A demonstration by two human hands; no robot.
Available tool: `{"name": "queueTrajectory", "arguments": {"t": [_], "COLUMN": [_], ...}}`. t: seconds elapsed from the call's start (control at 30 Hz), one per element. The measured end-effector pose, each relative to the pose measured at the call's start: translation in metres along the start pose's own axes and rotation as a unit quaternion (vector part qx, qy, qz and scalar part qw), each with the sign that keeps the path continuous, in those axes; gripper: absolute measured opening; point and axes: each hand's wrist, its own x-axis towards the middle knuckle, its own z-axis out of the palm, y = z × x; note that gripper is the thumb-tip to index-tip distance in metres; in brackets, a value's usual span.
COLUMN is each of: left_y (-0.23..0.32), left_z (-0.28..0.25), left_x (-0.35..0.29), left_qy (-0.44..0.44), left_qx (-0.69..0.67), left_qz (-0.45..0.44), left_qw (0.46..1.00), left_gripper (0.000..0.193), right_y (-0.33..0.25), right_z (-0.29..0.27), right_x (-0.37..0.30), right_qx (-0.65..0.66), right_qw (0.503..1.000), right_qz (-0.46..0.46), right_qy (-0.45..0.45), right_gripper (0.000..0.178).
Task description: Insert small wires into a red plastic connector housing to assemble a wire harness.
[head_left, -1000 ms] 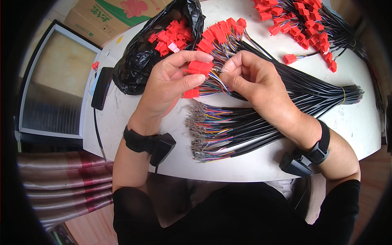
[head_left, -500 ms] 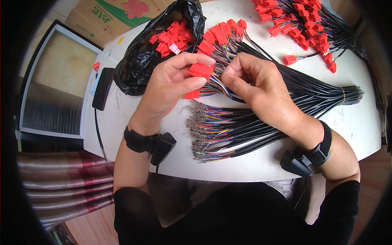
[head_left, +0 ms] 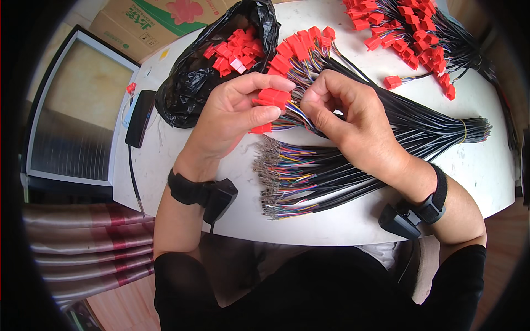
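One red connector point(head_left: 274, 97) pinched in left hand point(head_left: 232, 118) fingers; right hand point(head_left: 353, 121) fingers grasping coloured wires point(head_left: 295, 113).

Hands at table centre: left hand point(head_left: 232, 116) at nine o'clock of right hand point(head_left: 353, 124), connector point(head_left: 273, 98) pinched between them. Loose wires point(head_left: 298, 176) at six o'clock of both hands, on the table point(head_left: 480, 165). Bag point(head_left: 193, 83) at eleven o'clock, holding more connectors, probably loose. Finished bundles point(head_left: 419, 38) at one o'clock. Box point(head_left: 160, 22) behind the bag, off the table.
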Motion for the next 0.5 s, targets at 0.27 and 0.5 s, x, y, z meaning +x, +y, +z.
{"name": "queueTrajectory", "arguments": {"t": [0.27, 0.5], "left_y": [0.0001, 0.0016], "left_z": [-0.0047, -0.0060], "left_x": [-0.0010, -0.0016], "left_qy": [-0.017, -0.023], "left_qx": [0.011, 0.019], "left_qz": [-0.004, -0.012], "left_qw": [1.000, 0.999], "left_gripper": [0.036, 0.037], "right_y": [-0.0041, -0.0023], "right_z": [0.0003, -0.0001], "right_x": [-0.0008, -0.0009], "right_qx": [-0.013, 0.018], "right_qw": [1.000, 0.999], "right_qz": [0.015, 0.039], "right_qy": [-0.023, -0.028], "right_gripper": [0.004, 0.005]}}
